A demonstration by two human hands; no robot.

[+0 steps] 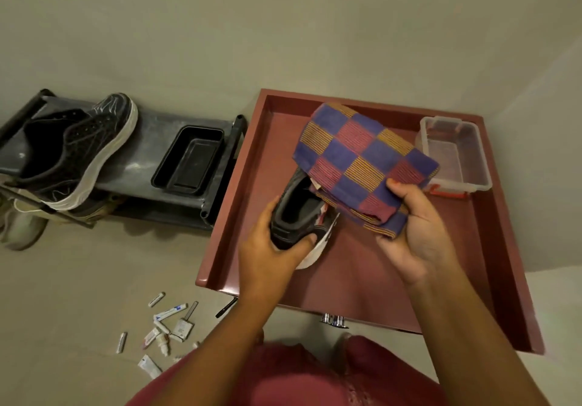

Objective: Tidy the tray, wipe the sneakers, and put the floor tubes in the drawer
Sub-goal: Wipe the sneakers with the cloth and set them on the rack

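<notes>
a: figure 1, the grips?
b: the left hand (pixel 277 248) is curled round the heel of a dark sneaker (pixel 296 207), thumb across the back. the right hand (pixel 415 229) pinches a folded cloth (pixel 356 160), thumb on top, fingers beneath.
a: materials and shapes?
b: the cloth is woven, checked in blue, red and ochre squares with ribbed stripes. the held sneaker has a dark upper and a pale sole. the drawer (pixel 504 248) is a shallow red box with a raised rim and a chrome handle at its near edge.
a: positions, taken from the drawer?
b: hands, sneaker and cloth are above its middle, and the cloth lies over the sneaker's toe end. a clear plastic box (pixel 453 153) sits in its far right corner. left of the drawer, a dark rack (pixel 141 141) carries a black tray (pixel 189 160) and a tilted black sneaker (pixel 82 141). the tubes (pixel 167 327) lie scattered on the floor off its near left corner, well apart from both hands.
</notes>
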